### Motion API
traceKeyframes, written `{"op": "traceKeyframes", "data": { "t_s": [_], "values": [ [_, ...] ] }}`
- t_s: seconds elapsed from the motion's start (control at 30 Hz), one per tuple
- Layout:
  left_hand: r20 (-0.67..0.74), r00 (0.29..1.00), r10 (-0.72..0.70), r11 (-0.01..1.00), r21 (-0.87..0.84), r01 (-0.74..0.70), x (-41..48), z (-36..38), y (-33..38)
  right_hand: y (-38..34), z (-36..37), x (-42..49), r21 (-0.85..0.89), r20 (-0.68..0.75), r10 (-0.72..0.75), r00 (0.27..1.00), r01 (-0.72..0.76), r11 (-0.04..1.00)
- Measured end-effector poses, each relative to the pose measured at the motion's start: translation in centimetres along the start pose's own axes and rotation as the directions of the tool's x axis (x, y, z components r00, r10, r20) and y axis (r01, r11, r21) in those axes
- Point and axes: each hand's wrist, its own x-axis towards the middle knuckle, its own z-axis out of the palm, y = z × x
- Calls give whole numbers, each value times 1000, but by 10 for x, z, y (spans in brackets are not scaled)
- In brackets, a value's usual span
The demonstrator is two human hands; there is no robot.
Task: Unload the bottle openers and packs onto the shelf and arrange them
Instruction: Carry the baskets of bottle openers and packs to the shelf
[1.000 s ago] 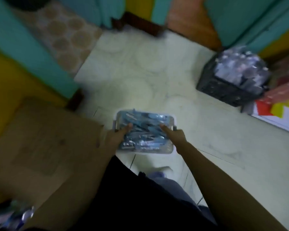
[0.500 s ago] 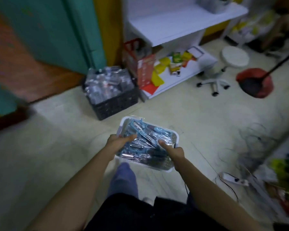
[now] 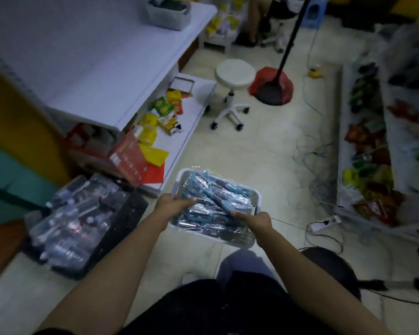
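I carry a white perforated basket in front of me, above the floor. It is full of blue bottle openers in clear plastic packs. My left hand grips the basket's left rim, thumb lying over the packs. My right hand grips the right rim near its handle. The white shelf stands to the upper left, its broad upper board bare except for a grey basket at the far end. The lower board holds yellow and red packets.
A black crate of clear packed items sits on the floor at my left. A white wheeled stool, a red-wrapped stand base with a black pole, loose cables and a power strip lie ahead. Another stocked rack lines the right side.
My view has swung from the bare floor round to the white shelf, and I have come closer to it. Both hands keep the same hold on the basket.
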Motion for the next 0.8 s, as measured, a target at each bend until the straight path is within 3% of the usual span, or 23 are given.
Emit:
{"op": "traceKeyframes", "data": {
  "t_s": [0.13,0.23,0.53,0.8],
  "values": [
    [169,985,-22,999,41,16,39,2,41,-25,1,34,111,-34,73,997,-69,991],
    [223,974,-30,998,58,17,72,11,71,-53,-3,71,98,-2,90,996,-90,991],
    [89,996,-29,998,57,24,209,73,225,-209,-39,226,248,52,166,985,-174,953],
    [58,998,3,999,-34,-1,302,134,351,-359,-85,329,202,-24,58,998,-52,978]
  ]
}}
